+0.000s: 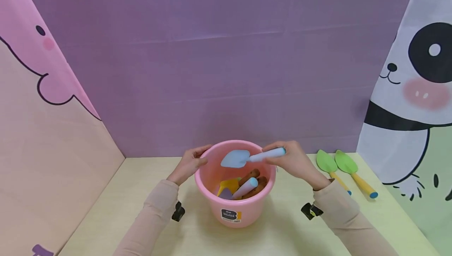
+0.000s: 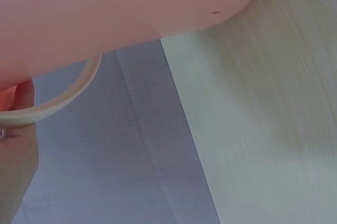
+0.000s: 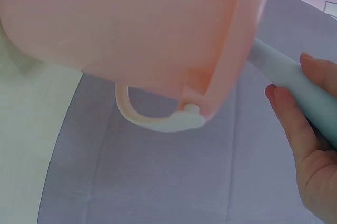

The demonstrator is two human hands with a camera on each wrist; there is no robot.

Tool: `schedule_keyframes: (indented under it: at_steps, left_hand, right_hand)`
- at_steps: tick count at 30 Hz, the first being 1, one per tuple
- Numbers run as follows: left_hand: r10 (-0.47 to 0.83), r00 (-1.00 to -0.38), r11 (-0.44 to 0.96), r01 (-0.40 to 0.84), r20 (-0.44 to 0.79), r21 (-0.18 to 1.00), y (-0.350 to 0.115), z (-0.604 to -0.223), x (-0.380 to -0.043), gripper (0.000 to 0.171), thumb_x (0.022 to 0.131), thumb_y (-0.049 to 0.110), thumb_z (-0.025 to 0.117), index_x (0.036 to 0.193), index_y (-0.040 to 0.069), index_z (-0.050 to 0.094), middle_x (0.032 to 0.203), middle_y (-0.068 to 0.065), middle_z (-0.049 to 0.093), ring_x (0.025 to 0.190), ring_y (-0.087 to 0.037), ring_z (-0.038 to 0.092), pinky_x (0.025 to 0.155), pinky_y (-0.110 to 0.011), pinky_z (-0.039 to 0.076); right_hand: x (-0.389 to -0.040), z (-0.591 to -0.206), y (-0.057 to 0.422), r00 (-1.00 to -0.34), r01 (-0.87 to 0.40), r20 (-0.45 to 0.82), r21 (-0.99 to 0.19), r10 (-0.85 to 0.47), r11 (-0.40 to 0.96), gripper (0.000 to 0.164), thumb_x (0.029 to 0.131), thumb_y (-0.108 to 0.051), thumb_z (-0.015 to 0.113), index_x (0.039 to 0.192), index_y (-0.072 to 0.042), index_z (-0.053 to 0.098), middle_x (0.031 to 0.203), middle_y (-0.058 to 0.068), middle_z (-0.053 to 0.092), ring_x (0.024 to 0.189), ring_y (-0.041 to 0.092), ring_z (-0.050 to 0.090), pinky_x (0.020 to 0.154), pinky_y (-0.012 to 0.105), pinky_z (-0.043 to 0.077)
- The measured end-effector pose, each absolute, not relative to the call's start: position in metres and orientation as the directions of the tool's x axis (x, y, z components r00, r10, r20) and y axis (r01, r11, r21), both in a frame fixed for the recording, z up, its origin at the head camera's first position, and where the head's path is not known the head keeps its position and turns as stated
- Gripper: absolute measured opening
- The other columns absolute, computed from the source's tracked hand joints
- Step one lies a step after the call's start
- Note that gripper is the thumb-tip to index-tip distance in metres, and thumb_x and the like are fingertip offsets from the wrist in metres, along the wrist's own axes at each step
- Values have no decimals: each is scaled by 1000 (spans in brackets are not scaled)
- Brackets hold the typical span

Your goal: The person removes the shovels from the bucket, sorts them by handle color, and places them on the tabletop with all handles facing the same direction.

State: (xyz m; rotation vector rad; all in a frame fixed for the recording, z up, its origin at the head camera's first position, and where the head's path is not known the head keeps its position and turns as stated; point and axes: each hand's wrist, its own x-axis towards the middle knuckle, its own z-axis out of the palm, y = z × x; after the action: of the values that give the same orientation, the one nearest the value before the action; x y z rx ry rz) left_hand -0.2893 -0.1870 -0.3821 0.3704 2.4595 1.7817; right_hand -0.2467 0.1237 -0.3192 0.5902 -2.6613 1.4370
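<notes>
A pink bucket [image 1: 234,209] stands on the table in the head view. At its left rim my left hand [image 1: 188,164] grips the edge, with the curved handle [image 2: 71,93] beside it in the left wrist view. My right hand [image 1: 291,158] holds a toy trowel [image 1: 236,158] by its pale handle, the light-blue blade tilted over the bucket's mouth. Inside the bucket lie another pale-handled tool [image 1: 247,187], a yellow piece [image 1: 231,185] and brown pieces [image 1: 259,187], partly overlapping. Their lower parts are hidden.
Two green-bladed trowels [image 1: 347,162] with yellow handles lie side by side at the right of the table [image 1: 148,193]. A purple backdrop [image 1: 212,71] rises behind the bucket, and printed panels stand on both sides.
</notes>
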Motion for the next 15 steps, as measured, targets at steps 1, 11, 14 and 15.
schedule_keyframes:
  at_steps: [1, 11, 14, 15]
  left_hand:
    - [240, -968, 293, 148, 77, 945, -188, -384, -291, 49, 86, 3, 51, 135, 7, 46, 134, -14, 49, 114, -28, 54, 86, -32, 51]
    - [214, -974, 316, 139, 72, 939, -189, -389, -293, 50, 85, 5, 51, 135, 10, 47, 134, -11, 50, 113, -27, 55, 86, -33, 51]
    - [219, -973, 309, 144, 77, 940, -188, -388, -293, 50, 86, 4, 51, 135, 9, 47, 134, -12, 50, 114, -28, 55, 87, -34, 50]
    - [223, -972, 308, 147, 79, 940, -188, -388, -293, 50, 86, 4, 51, 135, 9, 46, 134, -12, 50, 114, -28, 55, 88, -34, 50]
  right_hand:
    - [-247, -318, 125, -925, -361, 240, -794, -293, 489, 24, 76, -26, 73, 97, -14, 72, 87, 1, 70, 72, 21, 53, 61, 30, 46]
    - [-245, -309, 135, -941, -336, 271, -812, -201, 477, 34, 74, -33, 75, 99, -11, 71, 91, 6, 69, 75, 20, 55, 61, 29, 47]
    - [-244, -306, 140, -944, -329, 281, -816, -171, 476, 34, 74, -34, 75, 100, -12, 71, 95, 7, 68, 73, 19, 55, 60, 27, 47]
    - [-244, -306, 142, -945, -327, 285, -816, -160, 476, 34, 74, -33, 75, 101, -12, 71, 96, 8, 67, 72, 19, 55, 59, 27, 47]
